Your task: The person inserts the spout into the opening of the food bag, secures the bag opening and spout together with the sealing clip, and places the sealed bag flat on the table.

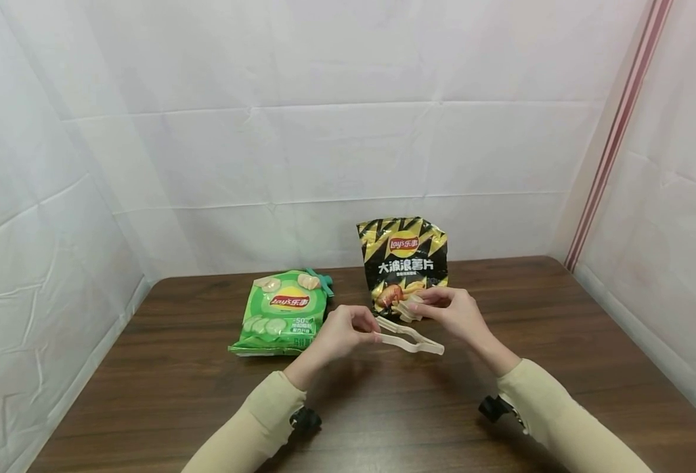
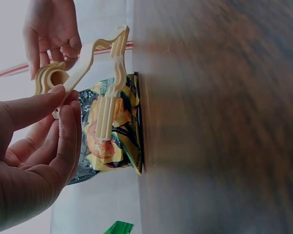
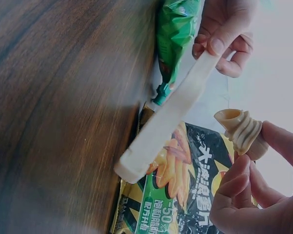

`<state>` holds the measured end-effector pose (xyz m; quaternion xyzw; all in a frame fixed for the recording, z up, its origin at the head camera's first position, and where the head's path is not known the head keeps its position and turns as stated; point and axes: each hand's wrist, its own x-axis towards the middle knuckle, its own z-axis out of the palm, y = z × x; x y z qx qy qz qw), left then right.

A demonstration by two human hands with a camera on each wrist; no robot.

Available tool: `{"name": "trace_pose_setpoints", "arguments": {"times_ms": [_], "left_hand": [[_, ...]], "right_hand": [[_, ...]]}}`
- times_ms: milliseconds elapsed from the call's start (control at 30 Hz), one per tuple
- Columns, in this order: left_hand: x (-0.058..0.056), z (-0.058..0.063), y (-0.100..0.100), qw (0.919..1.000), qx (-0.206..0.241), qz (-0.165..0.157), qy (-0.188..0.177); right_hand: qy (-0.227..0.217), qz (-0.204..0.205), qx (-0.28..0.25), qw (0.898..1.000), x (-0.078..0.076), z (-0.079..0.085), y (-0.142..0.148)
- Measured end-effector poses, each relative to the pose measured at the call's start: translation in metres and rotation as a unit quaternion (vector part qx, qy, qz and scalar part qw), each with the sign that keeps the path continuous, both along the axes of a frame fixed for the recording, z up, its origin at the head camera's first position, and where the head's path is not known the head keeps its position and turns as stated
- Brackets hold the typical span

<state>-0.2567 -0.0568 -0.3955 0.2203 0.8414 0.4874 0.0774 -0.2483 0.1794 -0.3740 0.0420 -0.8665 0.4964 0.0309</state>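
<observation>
1. I see the left hand (image 1: 345, 334) pinching one arm of a cream bag clip (image 3: 173, 114), its arms spread, above the surface (image 1: 383, 420).
2. I have the right hand (image 1: 456, 316) gripping a ribbed cream spout (image 3: 244, 132), apart from the clip.
3. Behind, I see a black-and-yellow Lay's chip bag (image 1: 404, 266) upright; left of it, a green Lay's bag (image 1: 283, 315) with a teal clip (image 1: 325, 282).

The head view looks forward and down over the table (image 1: 395, 420) from farthest back, taking in the green bag (image 1: 285, 309) and black bag (image 1: 406, 255). Each wrist view looks forward, low and close: the left tipped so the table fills its right side, the right tipped oppositely. All three share the black bag and pale clip (image 2: 119, 70)
</observation>
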Motion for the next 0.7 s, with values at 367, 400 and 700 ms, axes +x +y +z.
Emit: {"name": "trace_pose_setpoints", "arguments": {"times_ms": [367, 400, 700], "left_hand": [[0.0017, -0.0026, 0.0026, 0.9989, -0.030, -0.013, -0.033], [0.0019, -0.0024, 0.0026, 0.9987, -0.034, -0.014, -0.036], [0.0004, -0.0046, 0.0019, 0.9945, -0.060, -0.038, -0.077]], "right_hand": [[-0.010, 0.011, 0.006, 1.000, -0.0013, -0.0005, 0.0047], [-0.012, 0.012, 0.008, 1.000, -0.0013, -0.0004, 0.0052], [-0.020, 0.032, 0.016, 0.999, 0.0001, 0.0004, 0.0071]]}}
